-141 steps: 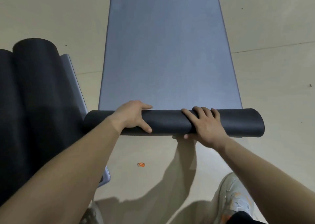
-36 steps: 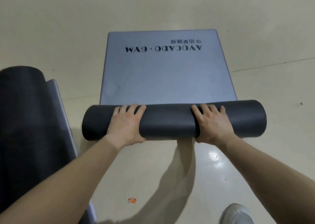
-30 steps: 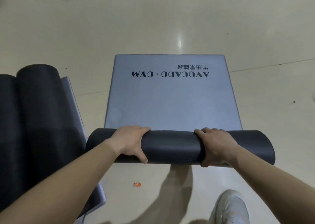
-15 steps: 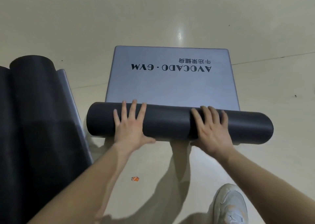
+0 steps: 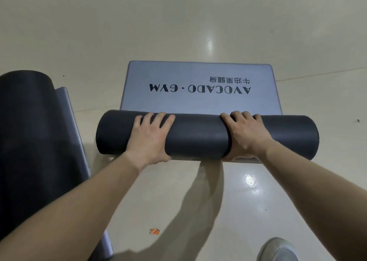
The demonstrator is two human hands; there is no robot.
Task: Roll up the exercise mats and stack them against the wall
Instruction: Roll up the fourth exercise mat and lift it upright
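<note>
A grey exercise mat lies on the floor, printed with "AVOCADO · GYM" upside down to me. Its near part is wound into a thick dark roll lying crosswise in front of me. My left hand grips the roll left of its middle, fingers over the top and thumb at the near underside. My right hand grips it right of the middle in the same way. Only a short flat stretch of the mat shows beyond the roll.
Other dark rolled mats lie along the left, with a grey mat edge beside them. A small orange scrap is on the shiny beige floor. My white shoe shows at the bottom right.
The roll has grown thicker and moved forward over the mat, and the flat stretch is shorter. My fingers, spread flat on the roll half a second ago, now curl over it.
</note>
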